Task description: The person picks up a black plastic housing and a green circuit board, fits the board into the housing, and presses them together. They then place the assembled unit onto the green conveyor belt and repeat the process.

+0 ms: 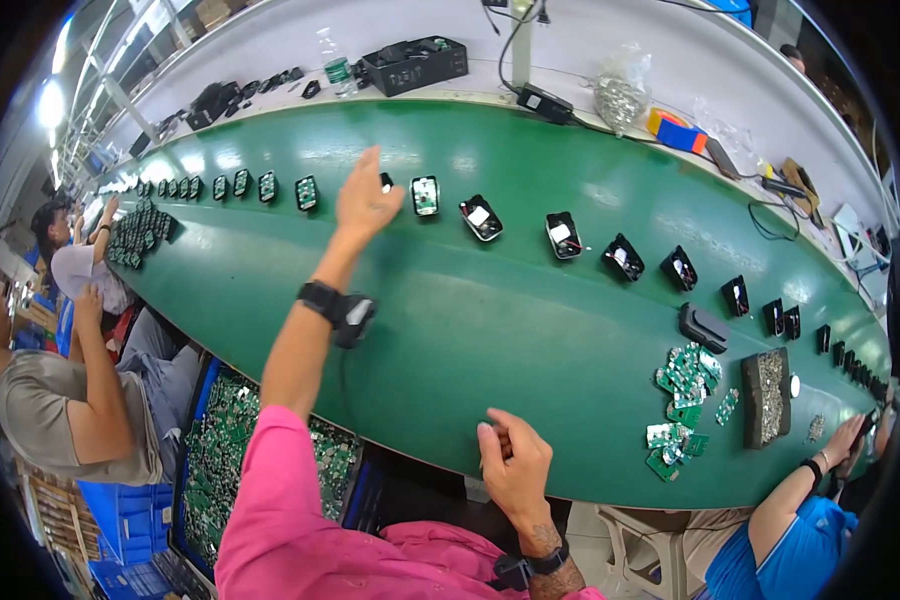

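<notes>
Head view is showing a partly hidden black casing (387, 182) lying in a long row on the green table (460, 330), right beside the left hand (363, 203). That hand is reaching out from the near side of the casing; its own fingers are screening its grip, so I cannot tell whether it is clamping the casing. Just right of the casing, a board-filled casing (425, 196) is lying; left of it, similar green-filled casings (306, 193) are trailing away. Nearer the wearer and to the casing's right, the right hand (518, 470) is curling its fingers, and I cannot tell whether they are meeting the thumb. Well right of the casing, loose green boards (682, 375) are lying beside a dark tray (752, 410).
</notes>
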Motion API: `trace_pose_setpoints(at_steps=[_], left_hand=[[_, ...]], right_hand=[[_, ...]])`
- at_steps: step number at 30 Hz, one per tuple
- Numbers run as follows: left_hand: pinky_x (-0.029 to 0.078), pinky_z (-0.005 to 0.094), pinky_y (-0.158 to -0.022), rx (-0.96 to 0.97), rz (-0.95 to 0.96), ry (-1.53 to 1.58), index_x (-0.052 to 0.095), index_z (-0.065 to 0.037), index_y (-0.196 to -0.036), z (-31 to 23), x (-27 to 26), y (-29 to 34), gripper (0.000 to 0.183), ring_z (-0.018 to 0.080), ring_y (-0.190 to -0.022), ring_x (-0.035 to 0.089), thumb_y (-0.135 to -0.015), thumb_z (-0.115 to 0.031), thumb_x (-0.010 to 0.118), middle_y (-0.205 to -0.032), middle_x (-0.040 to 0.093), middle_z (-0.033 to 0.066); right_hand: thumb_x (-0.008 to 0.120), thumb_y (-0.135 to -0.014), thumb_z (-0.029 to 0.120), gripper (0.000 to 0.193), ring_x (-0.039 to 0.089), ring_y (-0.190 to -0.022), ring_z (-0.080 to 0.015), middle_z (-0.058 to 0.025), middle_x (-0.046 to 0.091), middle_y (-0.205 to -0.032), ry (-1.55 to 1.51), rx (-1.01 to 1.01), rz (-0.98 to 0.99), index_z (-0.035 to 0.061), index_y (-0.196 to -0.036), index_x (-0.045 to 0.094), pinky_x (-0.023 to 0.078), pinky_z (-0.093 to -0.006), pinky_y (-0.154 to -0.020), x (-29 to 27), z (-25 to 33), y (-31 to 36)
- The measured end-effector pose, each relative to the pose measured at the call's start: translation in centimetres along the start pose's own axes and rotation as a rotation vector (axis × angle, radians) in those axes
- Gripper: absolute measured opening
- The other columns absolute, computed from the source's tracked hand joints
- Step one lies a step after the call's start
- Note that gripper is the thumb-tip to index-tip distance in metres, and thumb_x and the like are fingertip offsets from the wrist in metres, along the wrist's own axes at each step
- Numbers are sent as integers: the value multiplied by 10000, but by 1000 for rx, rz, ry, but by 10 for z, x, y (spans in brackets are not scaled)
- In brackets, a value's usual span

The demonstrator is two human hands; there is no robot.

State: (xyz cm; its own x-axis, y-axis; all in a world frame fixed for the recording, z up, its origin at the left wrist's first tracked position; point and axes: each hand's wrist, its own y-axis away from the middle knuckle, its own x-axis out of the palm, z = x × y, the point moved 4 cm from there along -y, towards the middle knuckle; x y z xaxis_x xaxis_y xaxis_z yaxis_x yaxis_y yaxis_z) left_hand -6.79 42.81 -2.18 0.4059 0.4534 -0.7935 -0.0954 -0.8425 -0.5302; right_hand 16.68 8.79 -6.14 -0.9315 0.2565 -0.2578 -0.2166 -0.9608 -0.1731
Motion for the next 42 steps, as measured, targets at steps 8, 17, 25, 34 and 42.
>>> trace_pose_setpoints(at_steps=[8, 17, 25, 34, 42], left_hand=[[492, 398, -956, 5, 246, 173, 536, 6, -1316, 100, 3, 3, 739, 311, -1077, 651, -722, -293, 856, -1167, 672, 191], [545, 302, -710, -215, 275, 725, 508, -57, -1370, -52, -59, 137, 858, 173, -829, 651, -628, -199, 915, -1043, 674, 131], [487, 423, -954, 115, 307, 448, 579, -66, -1341, -170, -67, 255, 807, 319, -1077, 625, -624, -243, 905, -1213, 661, 153], [482, 241, -645, -210, 375, 1022, 664, -1, -1236, -193, -116, 293, 408, 105, -729, 591, -866, -156, 740, -929, 635, 82], [493, 228, -589, -648, 227, 1441, 688, 69, -1127, -175, -96, 312, 249, 77, -661, 598, -960, -116, 682, -840, 673, 59]], right_hand=[[726, -863, 82, 185, 604, -712, -258, -120, 614, -834, 680, -41, -495, -5, -1018, 677, 477, -350, -621, -160, -9, 28], [788, -833, 270, 492, 576, -1006, -327, -162, 549, -1105, 974, 292, -479, -25, -1199, 644, 480, -429, -845, -195, -35, 9], [752, -811, 47, 368, 601, -961, -331, -156, 593, -1035, 752, -131, -426, 12, -1156, 630, 484, -399, -852, -187, -32, 4], [613, -885, -100, 651, 646, -696, -109, -31, 603, -1016, 48, 69, 127, 61, -1494, 451, 522, -232, -567, -95, 9, 34], [650, -942, 26, 90, 640, -623, -90, -67, 678, -789, -327, 298, 261, -44, -993, 626, 482, -206, -514, -32, 6, 22]])
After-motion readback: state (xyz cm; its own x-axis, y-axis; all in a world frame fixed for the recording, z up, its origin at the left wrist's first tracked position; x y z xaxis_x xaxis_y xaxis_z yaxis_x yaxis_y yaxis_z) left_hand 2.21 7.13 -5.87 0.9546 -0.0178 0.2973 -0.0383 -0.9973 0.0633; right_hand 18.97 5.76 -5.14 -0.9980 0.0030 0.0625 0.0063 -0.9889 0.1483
